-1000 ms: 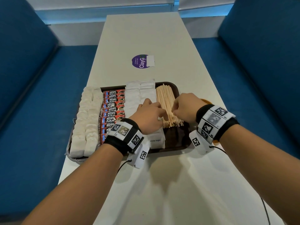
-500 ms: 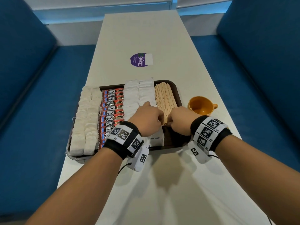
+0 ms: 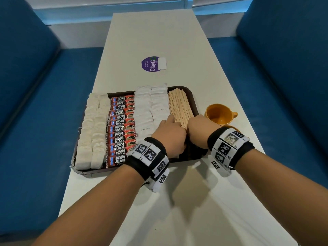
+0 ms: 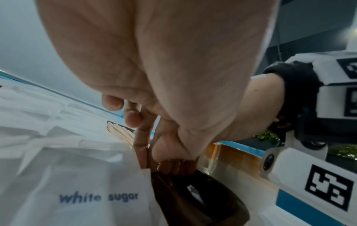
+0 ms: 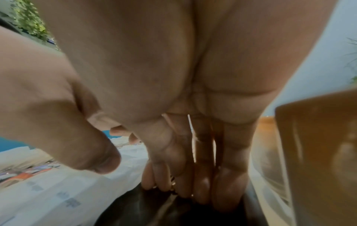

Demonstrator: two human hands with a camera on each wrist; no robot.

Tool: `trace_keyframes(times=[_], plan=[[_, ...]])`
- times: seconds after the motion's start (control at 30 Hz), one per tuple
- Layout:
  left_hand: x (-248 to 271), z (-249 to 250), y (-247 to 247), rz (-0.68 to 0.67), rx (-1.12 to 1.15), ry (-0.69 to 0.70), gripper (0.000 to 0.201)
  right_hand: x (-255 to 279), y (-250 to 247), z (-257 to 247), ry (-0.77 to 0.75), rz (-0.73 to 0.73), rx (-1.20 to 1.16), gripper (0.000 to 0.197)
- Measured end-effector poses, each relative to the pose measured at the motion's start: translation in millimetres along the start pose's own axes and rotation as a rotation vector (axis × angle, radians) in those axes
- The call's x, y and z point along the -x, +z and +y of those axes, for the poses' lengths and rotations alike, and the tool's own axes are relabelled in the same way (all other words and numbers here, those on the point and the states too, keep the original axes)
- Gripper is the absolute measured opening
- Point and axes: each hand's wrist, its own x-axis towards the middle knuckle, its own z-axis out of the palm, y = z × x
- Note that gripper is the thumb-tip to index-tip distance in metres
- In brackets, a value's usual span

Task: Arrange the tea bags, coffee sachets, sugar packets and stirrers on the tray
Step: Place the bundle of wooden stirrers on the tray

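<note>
Rows fill the dark brown plastic tray (image 3: 194,96) left to right: white tea bags (image 3: 92,132), red coffee sachets (image 3: 122,126), white paper sugar packets (image 3: 150,107), pale wooden stirrers (image 3: 180,105). The left hand (image 3: 168,137), fingers curled, and the right hand (image 3: 198,130), fingers straight and pressed together, bracket the stirrers' near ends; whether either pinches them cannot be told. Uneven pushing could fan the sticks onto the sugar. Bare tray floor remains near the front right corner; an orange ceramic cup (image 3: 219,113) stands just beside the tray's right rim.
</note>
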Motion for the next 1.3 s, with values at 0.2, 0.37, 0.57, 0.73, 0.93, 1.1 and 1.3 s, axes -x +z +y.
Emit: trace_keyframes(times=[0.2, 0.37, 0.57, 0.73, 0.93, 1.1, 1.3], plan=[[-1, -7, -2, 0.032, 0.064, -0.014, 0.036, -2, 4, 6, 0.027, 0.055, -0.107, 0.017], [-4, -14, -5, 0.175, 0.157, -0.076, 0.05, -8, 2, 10, -0.002, 0.155, -0.229, 0.031], [-11, -20, 2, 0.048, 0.13, -0.114, 0.063, -6, 1, -1, -0.027, 0.062, -0.002, 0.043], [-13, -26, 5, 0.093, 0.19, -0.129, 0.068, -7, -3, -3, -0.012, 0.068, 0.04, 0.043], [-17, -28, 8, 0.058, 0.177, -0.133, 0.066, -7, -4, -4, 0.014, 0.041, -0.005, 0.044], [-14, -29, 8, 0.113, 0.254, -0.151, 0.065, 2, -7, 1, 0.028, 0.111, -0.174, 0.042], [35, -47, -13, 0.307, 0.418, -0.208, 0.047, 29, -5, 6, -0.046, 0.236, -0.444, 0.041]])
